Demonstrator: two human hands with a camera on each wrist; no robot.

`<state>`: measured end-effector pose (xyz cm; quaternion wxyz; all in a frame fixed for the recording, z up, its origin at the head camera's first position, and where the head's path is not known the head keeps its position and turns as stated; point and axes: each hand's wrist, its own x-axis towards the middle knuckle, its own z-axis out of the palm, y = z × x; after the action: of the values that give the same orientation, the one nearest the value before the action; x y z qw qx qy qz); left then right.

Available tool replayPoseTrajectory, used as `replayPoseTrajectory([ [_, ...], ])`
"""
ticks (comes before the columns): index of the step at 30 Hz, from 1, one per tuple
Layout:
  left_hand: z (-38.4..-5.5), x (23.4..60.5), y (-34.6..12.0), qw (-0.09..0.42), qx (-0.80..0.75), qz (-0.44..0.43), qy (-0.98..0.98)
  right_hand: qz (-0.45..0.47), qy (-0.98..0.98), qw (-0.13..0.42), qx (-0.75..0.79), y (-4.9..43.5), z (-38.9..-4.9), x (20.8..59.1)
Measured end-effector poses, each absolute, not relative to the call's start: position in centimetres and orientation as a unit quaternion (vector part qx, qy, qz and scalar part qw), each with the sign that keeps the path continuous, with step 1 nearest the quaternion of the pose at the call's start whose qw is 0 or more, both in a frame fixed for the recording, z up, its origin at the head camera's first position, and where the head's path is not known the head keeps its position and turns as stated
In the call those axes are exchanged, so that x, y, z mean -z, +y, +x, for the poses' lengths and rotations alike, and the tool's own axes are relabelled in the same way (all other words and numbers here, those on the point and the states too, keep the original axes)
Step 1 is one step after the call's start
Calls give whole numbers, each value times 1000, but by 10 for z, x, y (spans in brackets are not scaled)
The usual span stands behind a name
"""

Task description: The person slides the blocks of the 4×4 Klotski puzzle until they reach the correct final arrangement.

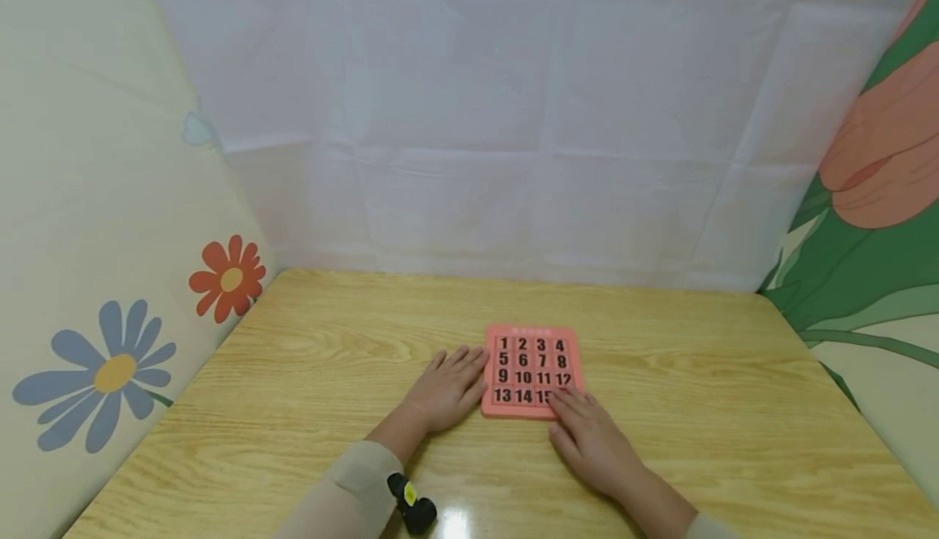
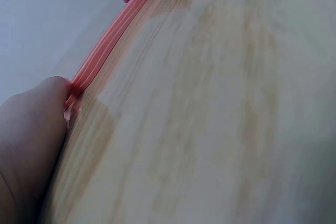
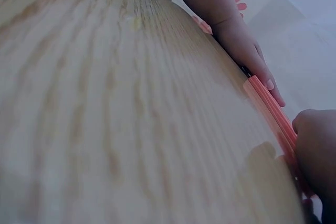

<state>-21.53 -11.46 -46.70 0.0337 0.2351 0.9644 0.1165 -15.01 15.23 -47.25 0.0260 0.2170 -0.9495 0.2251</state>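
Observation:
A pink number slide puzzle (image 1: 513, 413) lies flat on the wooden table, its tiles running in rows from 1 at the top left. My left hand (image 1: 446, 392) rests palm down along the puzzle's left edge, fingers stretched out and fingertips right at the frame. At the lower right corner, the fingers of my right hand (image 1: 597, 446) lie over the frame, partly covering the 15 tile and hiding the last square. The right wrist view shows the puzzle's pink side edge (image 3: 270, 102) between both hands.
The wooden table (image 1: 367, 319) reaches back to a white cloth (image 1: 455, 115). Flower-printed cloth (image 1: 88, 221) stands on the left, and a tulip-printed one (image 1: 880, 254) on the right. A black wrist camera (image 1: 414, 506) sits at my left sleeve.

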Motion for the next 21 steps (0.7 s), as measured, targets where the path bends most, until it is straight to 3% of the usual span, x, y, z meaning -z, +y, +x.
replayPoseTrajectory([
  [21, -219, 473, -116, 24, -144, 225, 963, 191, -948, 40, -250, 154, -158, 474],
])
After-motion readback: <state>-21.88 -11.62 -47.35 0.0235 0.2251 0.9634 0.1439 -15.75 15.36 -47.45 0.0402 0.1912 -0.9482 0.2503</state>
